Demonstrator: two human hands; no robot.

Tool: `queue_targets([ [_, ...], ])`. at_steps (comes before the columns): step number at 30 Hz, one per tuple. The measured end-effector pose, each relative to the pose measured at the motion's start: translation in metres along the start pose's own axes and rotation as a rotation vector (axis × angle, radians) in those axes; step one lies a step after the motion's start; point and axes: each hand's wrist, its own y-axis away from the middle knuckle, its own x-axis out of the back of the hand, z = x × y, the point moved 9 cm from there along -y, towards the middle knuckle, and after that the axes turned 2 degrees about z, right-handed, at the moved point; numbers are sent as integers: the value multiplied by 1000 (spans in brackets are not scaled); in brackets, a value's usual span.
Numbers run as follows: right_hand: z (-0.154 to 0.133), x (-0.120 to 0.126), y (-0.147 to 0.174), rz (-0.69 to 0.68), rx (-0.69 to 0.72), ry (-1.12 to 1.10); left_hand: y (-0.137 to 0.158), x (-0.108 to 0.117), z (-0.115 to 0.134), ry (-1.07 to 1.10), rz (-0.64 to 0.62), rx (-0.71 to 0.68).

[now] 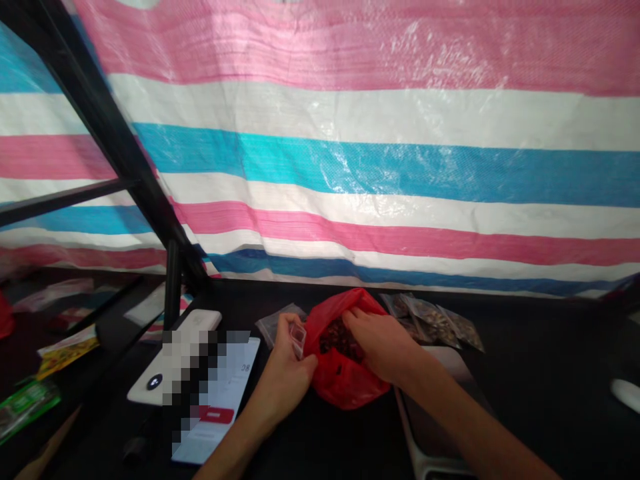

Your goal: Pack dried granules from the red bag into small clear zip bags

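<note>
A red plastic bag [345, 380] stands with its mouth wide, and dark brown small pieces [340, 340] fill it. My left hand [290, 367] is closed on a small clear plastic bag [299, 339], pressed against the red bag's left rim. Into the mouth of the red bag reaches my right hand [377, 340], its fingers bent together and the tips hidden among the brown pieces; what they grip does not show. More clear plastic bags [270, 323] lie flat behind my left hand. Filled clear bags [435, 323] of brownish pieces lie behind my right wrist.
A flat dark-topped device with a pale edge [440, 413] lies under my right forearm. At left are a phone with a lit screen [220, 400], a white power bank [185, 347] and a black metal frame [115, 140]. Striped sheeting [375, 167] hangs behind the black table.
</note>
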Motion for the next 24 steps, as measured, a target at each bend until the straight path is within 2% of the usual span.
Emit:
queue_targets([
  [3, -1, 0, 3, -13, -48, 25, 1, 9, -10, -53, 131, 68],
  [6, -7, 0, 5, -30, -71, 42, 5, 19, -7, -208, 283, 22],
  [8, -12, 0, 8, -48, -65, 45, 8, 17, 0, -331, 282, -44],
  [11, -16, 2, 12, -68, -46, 49, 9, 7, -2, -391, 147, -49],
  [13, -16, 4, 13, -69, -38, 53, 8, 5, -6, -358, 91, -28],
  [17, -13, 5, 9, -49, -15, 38, 4, 6, -10, -213, 65, -1],
  [21, -14, 3, 5, -41, 10, -8, 2, 8, -8, -21, 109, 85],
  [24, -13, 1, 6, -49, 23, -49, 4, 9, 1, 144, 144, 100],
])
